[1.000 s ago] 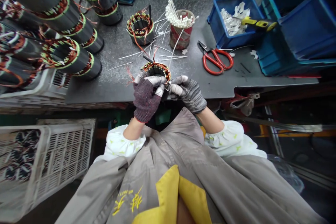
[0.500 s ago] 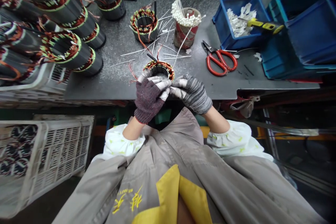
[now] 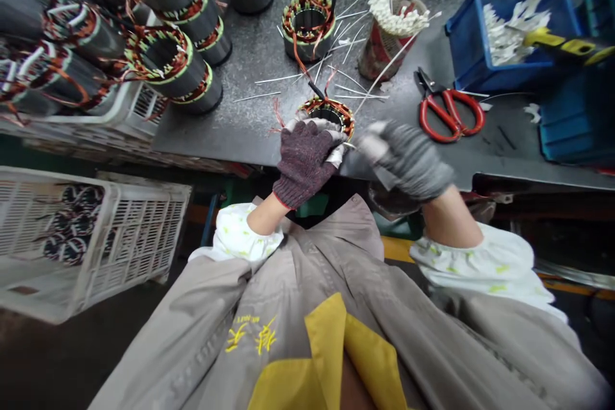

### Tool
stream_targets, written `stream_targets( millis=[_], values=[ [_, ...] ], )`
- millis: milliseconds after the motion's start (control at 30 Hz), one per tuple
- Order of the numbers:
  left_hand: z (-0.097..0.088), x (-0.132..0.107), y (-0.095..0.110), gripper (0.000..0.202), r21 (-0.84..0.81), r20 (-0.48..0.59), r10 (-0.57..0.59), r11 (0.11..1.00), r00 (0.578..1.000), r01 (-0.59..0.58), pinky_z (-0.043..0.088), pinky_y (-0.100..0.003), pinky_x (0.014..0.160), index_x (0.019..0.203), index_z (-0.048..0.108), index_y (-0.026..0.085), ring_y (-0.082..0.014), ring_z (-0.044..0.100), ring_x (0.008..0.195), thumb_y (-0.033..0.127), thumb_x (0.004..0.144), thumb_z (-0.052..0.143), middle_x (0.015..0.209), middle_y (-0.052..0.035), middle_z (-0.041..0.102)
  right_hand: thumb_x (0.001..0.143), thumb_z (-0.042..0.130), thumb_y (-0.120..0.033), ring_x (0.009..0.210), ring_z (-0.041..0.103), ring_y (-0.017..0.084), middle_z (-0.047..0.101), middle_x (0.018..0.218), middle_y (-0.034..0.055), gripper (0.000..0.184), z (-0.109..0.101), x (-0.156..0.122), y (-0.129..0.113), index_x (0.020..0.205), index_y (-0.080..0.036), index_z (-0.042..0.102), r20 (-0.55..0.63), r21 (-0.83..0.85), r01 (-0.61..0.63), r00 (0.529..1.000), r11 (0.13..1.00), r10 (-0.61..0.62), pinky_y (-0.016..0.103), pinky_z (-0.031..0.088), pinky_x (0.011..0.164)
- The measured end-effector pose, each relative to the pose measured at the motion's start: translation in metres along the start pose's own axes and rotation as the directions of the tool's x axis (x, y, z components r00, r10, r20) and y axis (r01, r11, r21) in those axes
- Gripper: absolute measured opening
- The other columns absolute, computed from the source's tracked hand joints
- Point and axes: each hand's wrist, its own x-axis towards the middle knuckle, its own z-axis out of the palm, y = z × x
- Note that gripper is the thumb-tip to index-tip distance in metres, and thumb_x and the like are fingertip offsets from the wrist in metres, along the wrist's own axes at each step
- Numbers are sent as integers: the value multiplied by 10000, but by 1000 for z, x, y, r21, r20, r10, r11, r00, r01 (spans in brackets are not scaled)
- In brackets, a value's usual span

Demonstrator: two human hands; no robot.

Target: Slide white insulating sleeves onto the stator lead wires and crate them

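Near the table's front edge lies a motor stator [image 3: 336, 110], a ring with copper windings, a black sleeve and loose copper wires. My left hand [image 3: 307, 150], in a dark purple glove with white-wrapped fingertips, is closed around its near side. A short white cord [image 3: 350, 145] sticks out at the stator's right side. Just to the right of it is my right hand [image 3: 403, 157], in a grey striped glove. Motion blurs its fingers, so whether they hold the cord cannot be made out. A second stator [image 3: 309, 29] stands behind, among loose white cords.
Stacked stators [image 3: 192, 70] crowd the left side by a white crate [image 3: 134, 230]. A red pot [image 3: 379, 54] of white cords stands at the back. Red-handled scissors [image 3: 451, 115] lie at the right, before a blue bin [image 3: 509, 73] with white scraps and a yellow-handled tool [image 3: 557, 41].
My right hand has moved away from the stator to the right. My left hand stays on the stator. The whole view has shifted, so the tabletop things appear farther right.
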Motion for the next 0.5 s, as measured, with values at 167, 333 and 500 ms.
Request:
stream_targets(
  millis=[167, 333, 500],
  values=[
    [4, -9, -9, 291, -32, -59, 80, 996, 995, -82, 322, -500, 1247, 1230, 678, 227, -247, 628, 1316, 364, 1053, 492, 1286, -75, 742, 923, 730, -578, 785, 710, 186, 756, 841, 18, 335, 17, -9, 0, 936, -245, 774, 186, 80, -128, 976, 988, 112, 344, 627, 758],
    [5, -12, -20, 249, 6, -58, 104, 995, 993, -104, 377, -533, 1215, 1129, 691, 226, -273, 663, 1249, 357, 1038, 500, 1208, -87, 757, 939, 613, -714, 543, 581, 141, 653, 672, -3, 491, 39, -17, 5, 808, -247, 691, 50, 316, -248, 968, 916, 245, 301, 562, 528],
    [1, -12, -16, 201, -60, -101, 237, 968, 966, -243, 398, -499, 1203, 1147, 682, 230, -236, 689, 1195, 315, 1036, 537, 1155, -55, 772, 859, 717, -709, 621, 647, 172, 702, 745, 25, 461, 39, -36, 17, 796, -254, 677, -7, 314, -258, 962, 914, 274, 325, 604, 574]
  ],
)
